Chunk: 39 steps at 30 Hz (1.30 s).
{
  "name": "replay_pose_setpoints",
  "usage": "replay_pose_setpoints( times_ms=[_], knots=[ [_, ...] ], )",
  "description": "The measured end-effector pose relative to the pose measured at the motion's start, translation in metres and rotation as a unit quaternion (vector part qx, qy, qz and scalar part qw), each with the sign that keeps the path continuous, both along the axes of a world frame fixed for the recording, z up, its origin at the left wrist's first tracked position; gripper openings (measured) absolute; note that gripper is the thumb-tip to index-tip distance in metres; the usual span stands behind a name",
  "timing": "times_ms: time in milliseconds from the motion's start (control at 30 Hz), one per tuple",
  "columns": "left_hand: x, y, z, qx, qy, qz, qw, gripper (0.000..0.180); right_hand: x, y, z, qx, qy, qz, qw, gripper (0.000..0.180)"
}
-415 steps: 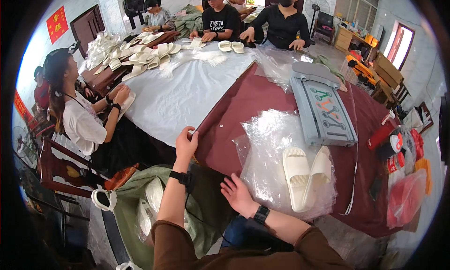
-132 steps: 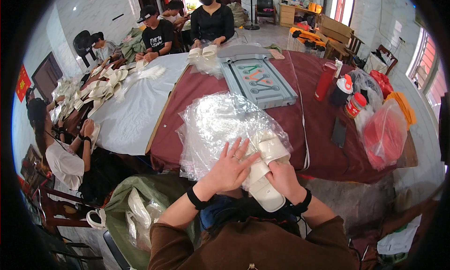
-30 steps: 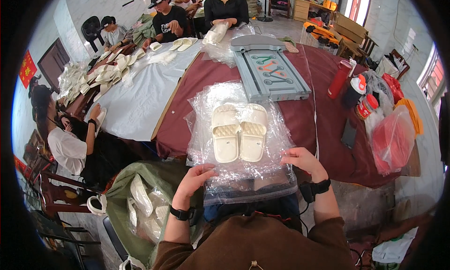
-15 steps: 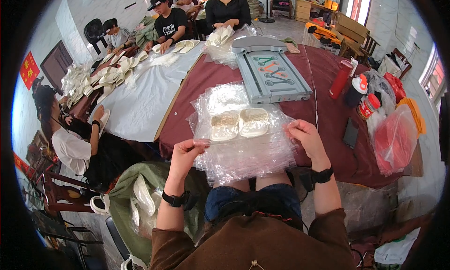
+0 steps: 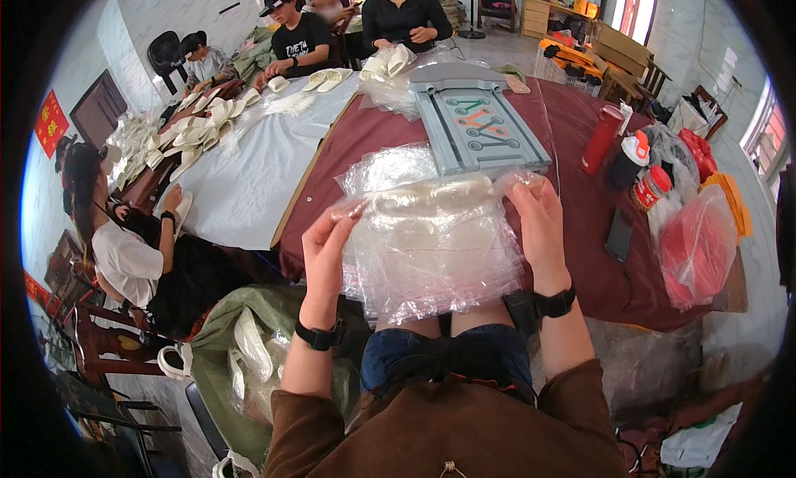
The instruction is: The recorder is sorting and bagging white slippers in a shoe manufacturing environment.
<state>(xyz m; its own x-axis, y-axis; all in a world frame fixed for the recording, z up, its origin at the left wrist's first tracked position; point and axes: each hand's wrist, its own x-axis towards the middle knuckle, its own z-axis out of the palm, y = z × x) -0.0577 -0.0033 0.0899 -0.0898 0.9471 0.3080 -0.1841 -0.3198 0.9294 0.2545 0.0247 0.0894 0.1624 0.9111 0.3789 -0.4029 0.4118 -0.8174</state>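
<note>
Between my two hands a clear plastic bag [image 5: 414,200] is stretched, with a pair of cream slippers [image 5: 464,188] inside, now seen nearly edge-on through the film. My left hand [image 5: 327,229] pinches the bag's left side. On the opposite side, my right hand [image 5: 531,204] has its fingers closed on the film. Below the held bag lies a stack of flat clear bags [image 5: 431,271], reaching over the table's near edge above my lap. The slippers' soles and straps are hard to make out through the glare.
Beyond the bags is a grey plastic board [image 5: 473,126] with wrench shapes. A red flask [image 5: 601,142], a dark bottle [image 5: 630,159], a jar [image 5: 651,188] and a phone [image 5: 619,233] stand or lie at right. Co-workers sit around loose slippers [image 5: 207,121]; a green sack [image 5: 224,329] is at lower left.
Both hands have risen and moved slightly away from me, lifting the bag's far side. The slippers have tipped from showing their openings to nearly edge-on.
</note>
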Motion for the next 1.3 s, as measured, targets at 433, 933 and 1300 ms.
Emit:
replay_pose_setpoints(
  times_ms=[433,933,1300],
  knots=[
    [0.013,0.012,-0.098,-0.064,0.003,0.115,0.991,0.022,-0.015,0.007,-0.080,-0.119,0.048,0.002,0.992,0.020],
    [0.022,-0.001,-0.158,-0.158,-0.097,0.063,0.981,0.049,-0.016,-0.016,-0.135,-0.198,-0.165,-0.038,0.965,0.066],
    [0.043,0.001,-0.134,-0.138,0.127,0.065,0.980,0.057,-0.040,-0.046,-0.112,-0.117,-0.350,-0.079,0.926,0.082]
  ],
)
